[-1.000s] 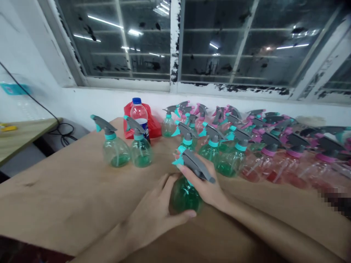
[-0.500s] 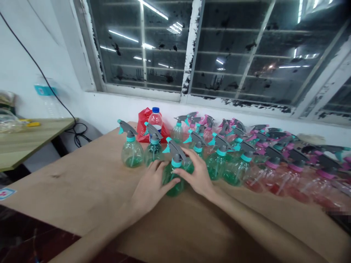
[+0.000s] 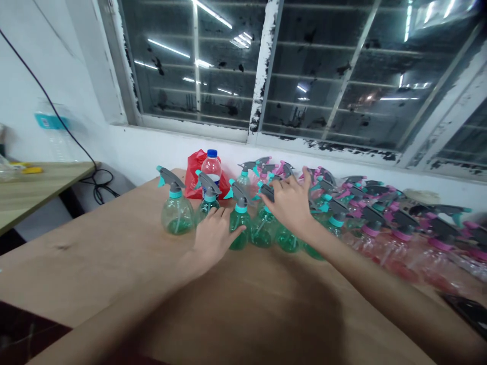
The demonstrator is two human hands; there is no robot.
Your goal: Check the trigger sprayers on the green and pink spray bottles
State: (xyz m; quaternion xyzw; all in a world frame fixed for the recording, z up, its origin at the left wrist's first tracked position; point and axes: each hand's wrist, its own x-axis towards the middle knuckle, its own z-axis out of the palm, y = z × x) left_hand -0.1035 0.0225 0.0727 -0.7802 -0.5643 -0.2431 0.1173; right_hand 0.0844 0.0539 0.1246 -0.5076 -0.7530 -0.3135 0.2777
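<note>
A green spray bottle with a grey and teal trigger head stands upright in a row near the back of the wooden table. My left hand rests against its left side, fingers curved round the body. My right hand is lifted and open, fingers spread, hovering over the trigger heads of the green bottles just to the right. Two more green bottles stand to the left of my left hand.
Several pink-capped spray bottles crowd the table's right side below the window. A red bag and a blue-capped water bottle sit by the wall. A side table and cables lie at the left.
The green bottle was slid away from me into the row. My right hand has let go of it and moved up and right over the neighbouring bottles.
</note>
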